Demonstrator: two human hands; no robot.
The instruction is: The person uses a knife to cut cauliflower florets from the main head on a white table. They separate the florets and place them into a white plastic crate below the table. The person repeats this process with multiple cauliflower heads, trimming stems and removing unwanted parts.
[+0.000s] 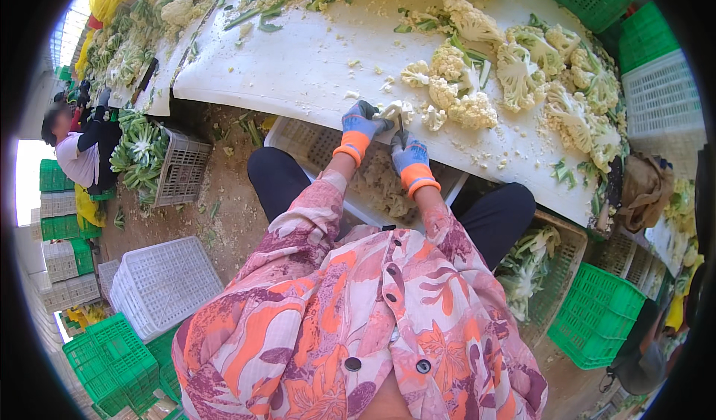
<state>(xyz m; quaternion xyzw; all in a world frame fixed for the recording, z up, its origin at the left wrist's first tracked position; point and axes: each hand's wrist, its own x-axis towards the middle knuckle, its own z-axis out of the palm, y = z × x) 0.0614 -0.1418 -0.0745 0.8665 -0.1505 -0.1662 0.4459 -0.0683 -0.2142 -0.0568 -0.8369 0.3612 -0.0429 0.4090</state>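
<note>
Both my hands wear grey-blue gloves with orange cuffs, close together over the near edge of a white tabletop (268, 62). My left hand (361, 126) grips a small cauliflower piece (398, 110) by its left side. In my right hand (410, 154) is a small knife (400, 122), its blade against that piece. A small floret (433, 118) lies just right of the knife, with larger cauliflower florets (464, 92) beyond it. Below my hands, between my knees, a white plastic crate (285, 134) holds cut florets (386, 182).
Cut cauliflower heads (520, 76) cover the table's right side. A crate of leaves (187, 168) stands left on the littered floor; a person (78, 146) sits beyond it. White crates (168, 280) and green crates (114, 364) are stacked lower left, another green stack (596, 313) lower right.
</note>
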